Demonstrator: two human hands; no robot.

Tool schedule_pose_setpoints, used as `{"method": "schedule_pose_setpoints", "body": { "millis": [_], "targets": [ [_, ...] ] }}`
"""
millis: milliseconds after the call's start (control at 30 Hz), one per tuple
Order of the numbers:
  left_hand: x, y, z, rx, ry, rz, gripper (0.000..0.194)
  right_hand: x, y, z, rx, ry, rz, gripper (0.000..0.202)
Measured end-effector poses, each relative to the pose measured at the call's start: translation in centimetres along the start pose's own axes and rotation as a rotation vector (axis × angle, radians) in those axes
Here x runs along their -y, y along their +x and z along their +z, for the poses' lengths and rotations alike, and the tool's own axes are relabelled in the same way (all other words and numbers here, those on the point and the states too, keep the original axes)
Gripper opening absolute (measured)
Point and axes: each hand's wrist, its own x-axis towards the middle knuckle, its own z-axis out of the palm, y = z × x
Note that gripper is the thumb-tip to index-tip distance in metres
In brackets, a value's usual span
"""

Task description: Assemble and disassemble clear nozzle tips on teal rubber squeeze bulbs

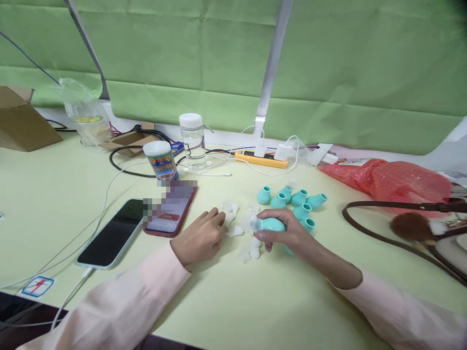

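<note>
From my remote seat I watch the right hand point(292, 234) closed round a glossy turquoise pear-shaped bulb point(273, 224); the bulb lies on its side in the grip, above the pale yellow-green tabletop point(237, 311), with a translucent piece point(254, 223) at its neck, pointing left; the left hand point(200, 236) has its fingers curled, just beside a scatter of white and translucent pieces point(233, 224), and I cannot tell whether it pinches one.

Behind the right hand I see a cluster of open-necked turquoise bulbs point(279, 200); their insides are too dark for me to read; one at the back shows something clear at its mouth.

Further back I have a clear round bottle with a white lid point(192, 143), holding what looks like clear liquid; near it, a colourfully printed canister with a white top point(161, 164), its contents hidden from me; a clear plastic bag point(87, 129) holds something pale and yellow; a crumpled red plastic bag point(379, 180), well to the right, hides whatever it may hold; a brown cardboard box point(25, 126) stands at far left, its inside out of my sight.
</note>
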Motion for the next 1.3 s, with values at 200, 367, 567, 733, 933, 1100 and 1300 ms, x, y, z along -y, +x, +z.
{"method": "schedule_pose_setpoints", "body": {
  "millis": [200, 367, 567, 733, 933, 1100, 1300],
  "targets": [
    [-0.1, -0.1, 0.7, -0.009, 0.159, -0.03, 0.017, 0.1, -0.1, 0.4, 0.023, -0.125, -0.006, 0.023],
    [-0.3, -0.1, 0.3, -0.299, -0.011, -0.092, 0.011, -0.2, -0.2, 0.5, -0.066, -0.39, -0.176, 0.02],
    [-0.9, -0.1, -0.9, -0.67, -0.85, -0.255, 0.009, -0.6, -0.2, 0.6, -0.174, -0.655, -0.322, 0.014],
    [-1.3, -0.1, -1.4, -0.533, -1.34, -0.421, 0.011, -0.5, -0.4, 0.7, -0.187, -0.69, -0.346, 0.016],
    [-1.4, -0.1, -1.1, -0.454, -1.511, -0.519, 0.017, -0.7, -0.4, 0.8, -0.217, -0.699, -0.363, 0.016],
    [-1.4, -0.1, -0.8, -0.435, -1.559, -0.444, 0.018, -1.0, -0.6, 0.8, -0.232, -0.733, -0.412, 0.017],
    [-1.2, 0.0, -1.2, -0.3, -1.54, -0.406, 0.01, -0.6, -0.9, 0.6, -0.165, -0.79, -0.421, 0.013]
  ]
}}
